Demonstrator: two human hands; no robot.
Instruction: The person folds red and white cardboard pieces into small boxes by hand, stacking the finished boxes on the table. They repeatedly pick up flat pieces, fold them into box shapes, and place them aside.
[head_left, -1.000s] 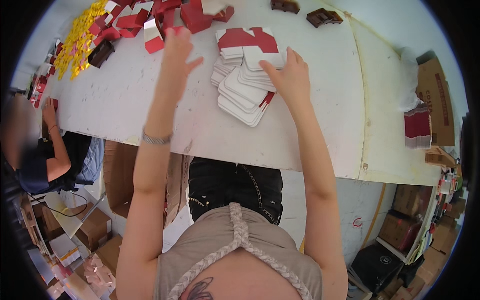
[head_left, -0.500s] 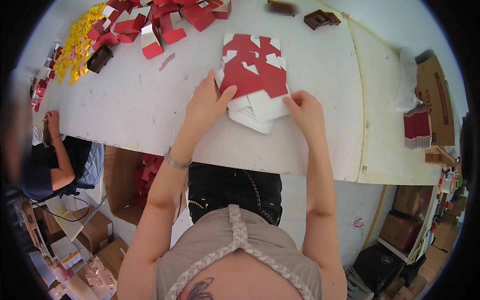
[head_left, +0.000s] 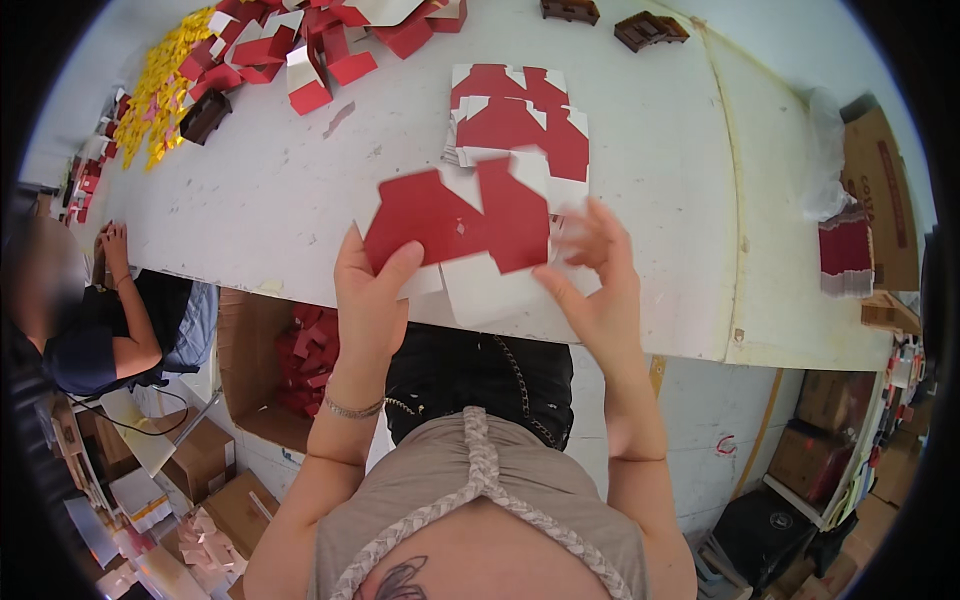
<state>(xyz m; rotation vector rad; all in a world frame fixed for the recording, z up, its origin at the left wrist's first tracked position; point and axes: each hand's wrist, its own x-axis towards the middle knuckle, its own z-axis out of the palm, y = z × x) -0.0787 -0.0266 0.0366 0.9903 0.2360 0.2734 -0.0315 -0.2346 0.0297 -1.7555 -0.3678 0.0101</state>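
A flat red-and-white box blank (head_left: 428,222) is lifted near the table's front edge. My left hand (head_left: 372,285) grips its left side, thumb on the red face. Beside its right edge is my right hand (head_left: 600,270), fingers apart and a little blurred, with the thumb close to the card's lower right corner. Beyond the lifted blank, a stack of similar flat blanks (head_left: 505,125) lies on the white table (head_left: 290,190).
Folded red boxes (head_left: 330,45) are heaped at the far left, beside a pile of yellow pieces (head_left: 160,85). Small dark brown trays (head_left: 648,32) stand at the back. At the left a co-worker's hand (head_left: 115,245) rests on the table. An open carton (head_left: 250,370) holds red pieces below.
Both hands have drawn back toward me, bringing one blank off the stack. My right fingers have spread from their pinch. The stack now lies apart, farther off.
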